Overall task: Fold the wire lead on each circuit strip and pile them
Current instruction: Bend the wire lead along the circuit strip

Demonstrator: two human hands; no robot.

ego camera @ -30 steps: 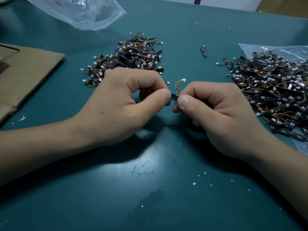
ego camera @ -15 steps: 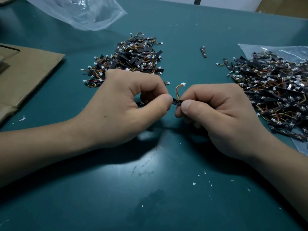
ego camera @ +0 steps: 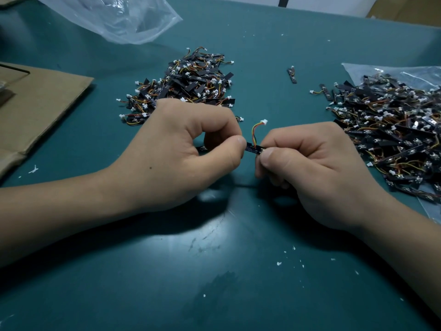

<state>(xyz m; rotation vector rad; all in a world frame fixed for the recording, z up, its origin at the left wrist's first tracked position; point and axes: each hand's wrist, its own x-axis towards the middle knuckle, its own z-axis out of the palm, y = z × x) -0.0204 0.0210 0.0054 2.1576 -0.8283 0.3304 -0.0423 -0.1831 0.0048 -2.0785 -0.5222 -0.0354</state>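
Observation:
A small black circuit strip (ego camera: 253,148) is held between my two hands above the green table (ego camera: 238,271). My left hand (ego camera: 181,154) pinches its left part between thumb and fingers. My right hand (ego camera: 310,170) pinches its right end. The strip's coloured wire lead (ego camera: 255,132) curves up and ends in a white connector. A pile of strips (ego camera: 188,84) lies behind my left hand. A larger heap of strips (ego camera: 391,130) lies on a clear bag at the right.
Brown cardboard (ego camera: 35,108) lies at the left edge. A crumpled clear plastic bag (ego camera: 119,17) sits at the back left. Two stray strips (ego camera: 292,74) lie between the piles. White crumbs dot the table near me.
My hands have drawn slightly apart, so more of the black strip shows between them. The wire lead still stands up from the strip.

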